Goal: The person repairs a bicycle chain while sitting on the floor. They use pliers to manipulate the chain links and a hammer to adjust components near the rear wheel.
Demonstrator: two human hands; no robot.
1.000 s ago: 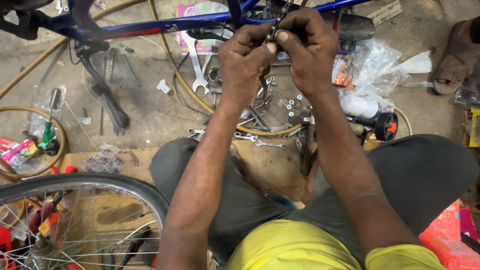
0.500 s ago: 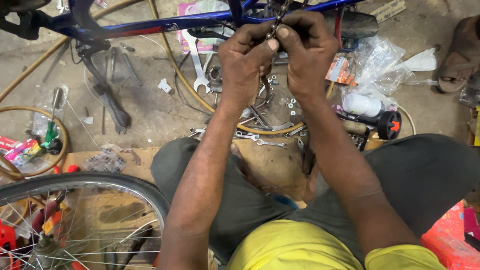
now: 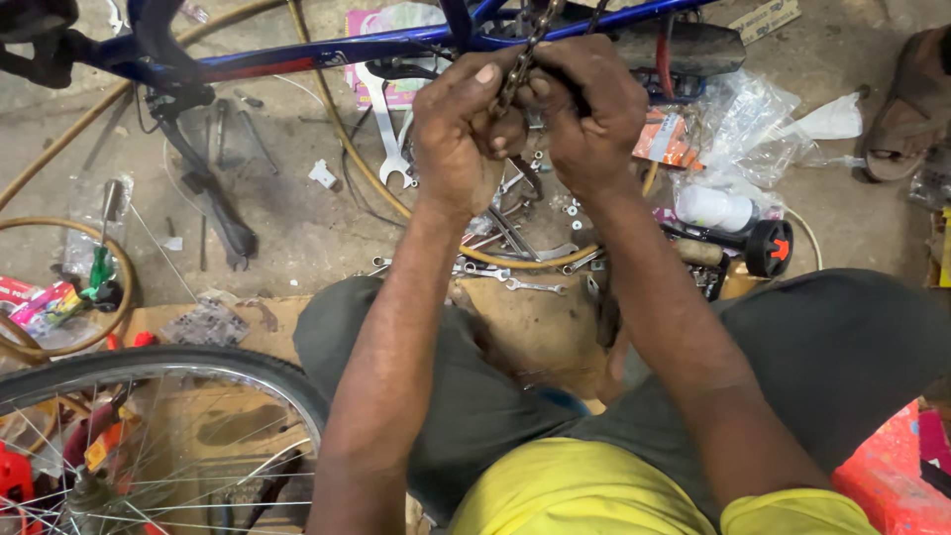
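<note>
My left hand and my right hand are pressed close together at the top middle, both pinching a dark bicycle chain that runs up between them toward the blue bicycle frame. The fingers of both hands are closed tight on the chain. Below the hands, spanners and small nuts lie scattered on the concrete floor. My knees in dark trousers frame the lower view.
A spoked bicycle wheel lies at the bottom left on cardboard. A yellowish rim sits at the left. Plastic bags, a black and orange tool and another person's sandalled foot are at the right.
My hands have stayed together on the chain and shifted slightly downward in the view. The sandalled foot at the right has moved a little.
</note>
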